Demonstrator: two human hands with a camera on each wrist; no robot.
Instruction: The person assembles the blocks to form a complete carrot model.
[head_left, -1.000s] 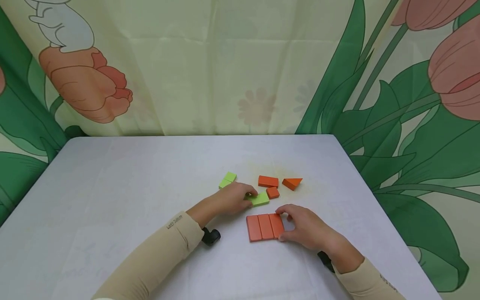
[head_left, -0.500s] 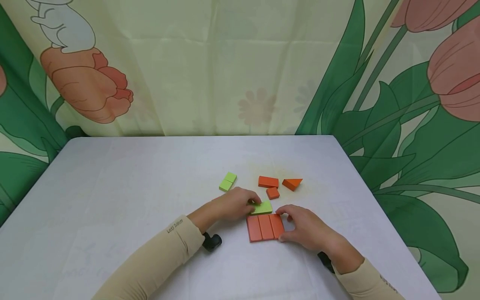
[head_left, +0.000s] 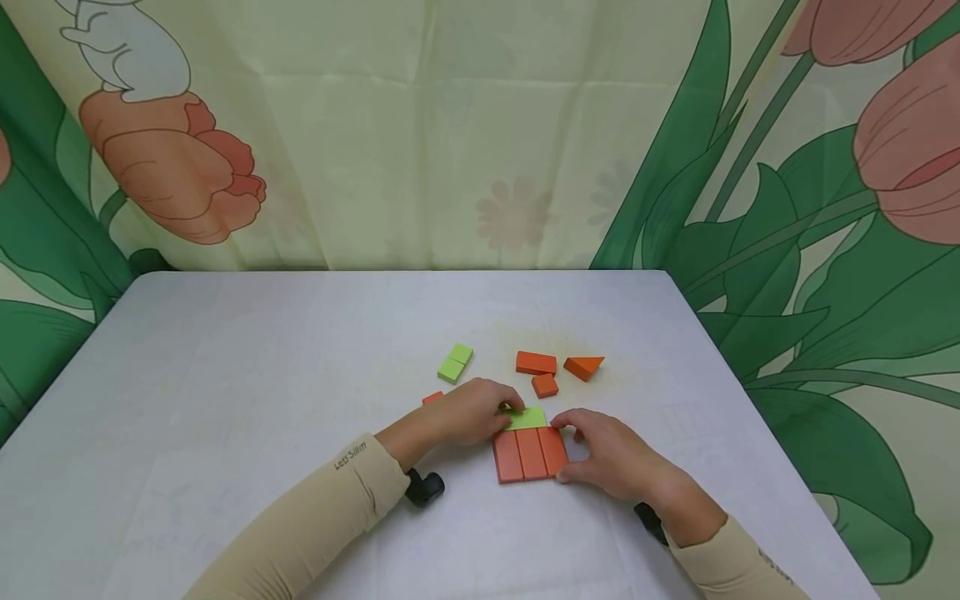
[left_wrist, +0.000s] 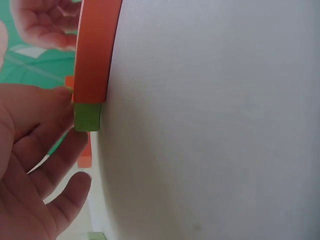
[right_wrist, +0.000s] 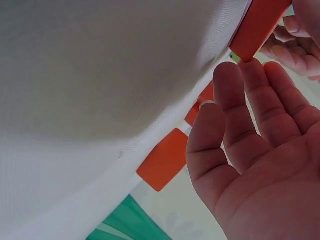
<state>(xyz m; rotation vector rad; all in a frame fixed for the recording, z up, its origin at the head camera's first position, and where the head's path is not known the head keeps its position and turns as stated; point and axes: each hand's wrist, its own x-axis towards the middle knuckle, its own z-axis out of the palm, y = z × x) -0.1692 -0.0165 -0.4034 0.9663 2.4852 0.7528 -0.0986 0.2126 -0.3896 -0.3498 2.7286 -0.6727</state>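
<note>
Three red rectangular blocks (head_left: 531, 457) lie side by side as a flat row on the table. Along the row's far edge sits a light-green block (head_left: 528, 418), its left part covered by my left hand (head_left: 474, 412), which pinches it. In the left wrist view the green block (left_wrist: 87, 117) touches the end of a red block (left_wrist: 97, 50), with thumb and fingers around it. My right hand (head_left: 615, 454) holds the rightmost red block, index finger at its far corner and thumb at its near corner. In the right wrist view fingertips touch that red block (right_wrist: 260, 27).
Beyond the hands lie two small light-green blocks (head_left: 455, 364), an orange-red rectangular block (head_left: 536, 363), a smaller orange-red block (head_left: 545, 385) and an orange triangular block (head_left: 583, 367). A red piece (head_left: 432, 398) shows partly behind my left hand. A white cloth (head_left: 262, 375) covers the table.
My left hand has drawn the green block towards me, up against the far edge of the red row. A red piece now shows behind that hand. My right hand has stayed in place.
</note>
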